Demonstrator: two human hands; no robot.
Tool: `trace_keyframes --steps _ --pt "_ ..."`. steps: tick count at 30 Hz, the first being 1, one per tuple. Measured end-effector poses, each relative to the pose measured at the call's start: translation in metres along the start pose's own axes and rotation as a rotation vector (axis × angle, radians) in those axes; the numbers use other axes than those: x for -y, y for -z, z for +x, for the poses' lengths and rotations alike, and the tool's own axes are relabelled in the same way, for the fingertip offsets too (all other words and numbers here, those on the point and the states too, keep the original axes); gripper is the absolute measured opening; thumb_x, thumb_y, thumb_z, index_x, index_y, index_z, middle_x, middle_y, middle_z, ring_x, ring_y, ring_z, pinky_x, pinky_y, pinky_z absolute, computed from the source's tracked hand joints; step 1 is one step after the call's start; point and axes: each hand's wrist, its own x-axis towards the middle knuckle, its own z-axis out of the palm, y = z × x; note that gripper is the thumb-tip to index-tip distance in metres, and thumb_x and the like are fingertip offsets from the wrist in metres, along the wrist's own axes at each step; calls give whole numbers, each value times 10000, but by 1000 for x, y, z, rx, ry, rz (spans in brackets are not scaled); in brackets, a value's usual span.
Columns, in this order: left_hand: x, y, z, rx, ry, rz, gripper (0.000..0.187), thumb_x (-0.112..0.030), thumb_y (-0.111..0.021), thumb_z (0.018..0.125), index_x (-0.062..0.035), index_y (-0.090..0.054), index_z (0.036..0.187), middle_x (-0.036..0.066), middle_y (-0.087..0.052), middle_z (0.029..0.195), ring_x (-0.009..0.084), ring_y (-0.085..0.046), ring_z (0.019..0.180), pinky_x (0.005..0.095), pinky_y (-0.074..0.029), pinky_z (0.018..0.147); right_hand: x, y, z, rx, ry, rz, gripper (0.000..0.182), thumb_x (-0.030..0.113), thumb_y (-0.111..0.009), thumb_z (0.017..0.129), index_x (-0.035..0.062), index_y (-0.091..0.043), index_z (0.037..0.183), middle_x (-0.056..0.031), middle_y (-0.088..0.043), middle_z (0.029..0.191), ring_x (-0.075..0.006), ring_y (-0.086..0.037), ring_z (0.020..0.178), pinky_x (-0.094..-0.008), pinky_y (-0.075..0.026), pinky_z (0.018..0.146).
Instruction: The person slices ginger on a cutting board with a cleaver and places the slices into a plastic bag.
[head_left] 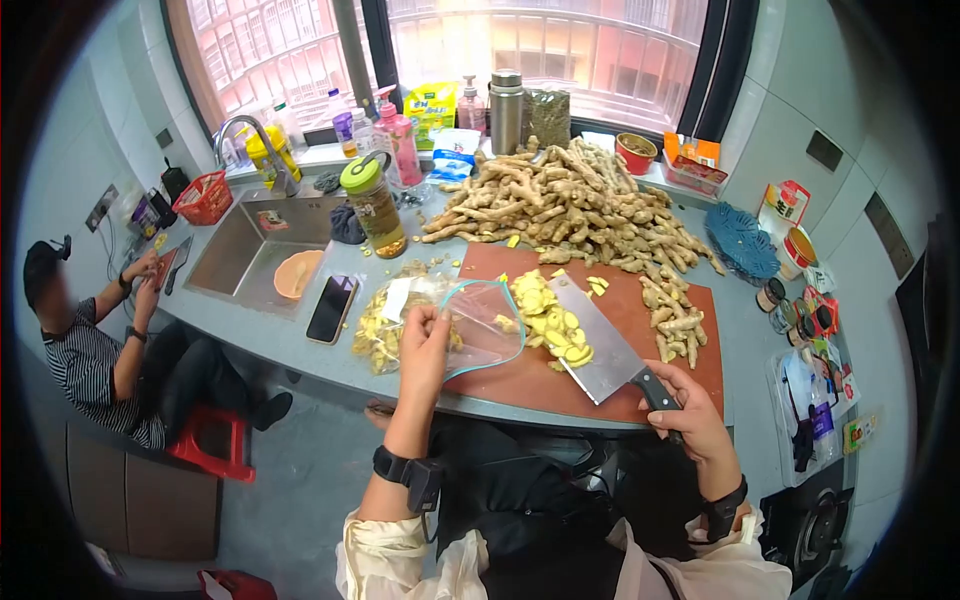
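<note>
My left hand (425, 345) pinches the rim of a clear zip bag (485, 325) with a blue edge, its mouth facing the sliced ginger (550, 320). In my right hand (685, 405) is the black handle of a cleaver (605, 345), its wide blade lying flat beside the slices on the brown cutting board (490, 262). Several whole ginger roots (675, 310) lie on the board's right part, and a large ginger heap (570, 200) rises behind it. Another clear bag (385, 325) with ginger pieces sits left of my left hand.
A phone (332, 309) lies left of the bags, near a green-lidded jar (373, 210) and the sink (255, 250) holding a peach-coloured bowl (297, 275). Blue plates (742, 240) and small jars stand right. At far left, another person (100, 360) sits on a red stool (215, 445).
</note>
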Motion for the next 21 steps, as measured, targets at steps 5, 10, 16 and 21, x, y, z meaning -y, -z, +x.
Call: trace_keyframes --steps 5,10,16,21 --pt "-8 -5 0 25 -6 -45 161 -192 -622 1026 -53 -557 977 -55 -519 761 22 -426 658 210 -345 571 22 -26 28 251 -158 -100 733 -28 -712 795 18 -464 1483 -123 -652 1137 -109 -609 853 -218 -475 616" --pt "-1 -1 5 21 -54 0 163 -197 -616 1032 -56 -552 980 -55 -512 756 24 -420 651 211 -337 568 22 -79 76 340 45 -426 697 13 -668 834 36 -441 1493 -131 -656 1115 -190 -633 919 -327 -525 704" --pt "0 3 3 13 46 -9 163 -203 -615 1033 -60 -559 980 -59 -501 747 25 -403 652 223 -318 572 29 -115 70 219 592 -1109 622 21 -593 826 65 -474 1435 -231 -604 1148 -448 -626 1016 -520 -531 841" --pt "14 4 7 -24 3 -8 152 -201 -617 1031 -64 -564 990 -64 -490 723 26 -404 636 224 -317 559 51 -95 44 177 525 -1158 629 8 -627 798 90 -536 1415 -173 -594 1022 -369 -623 979 -433 -506 849"
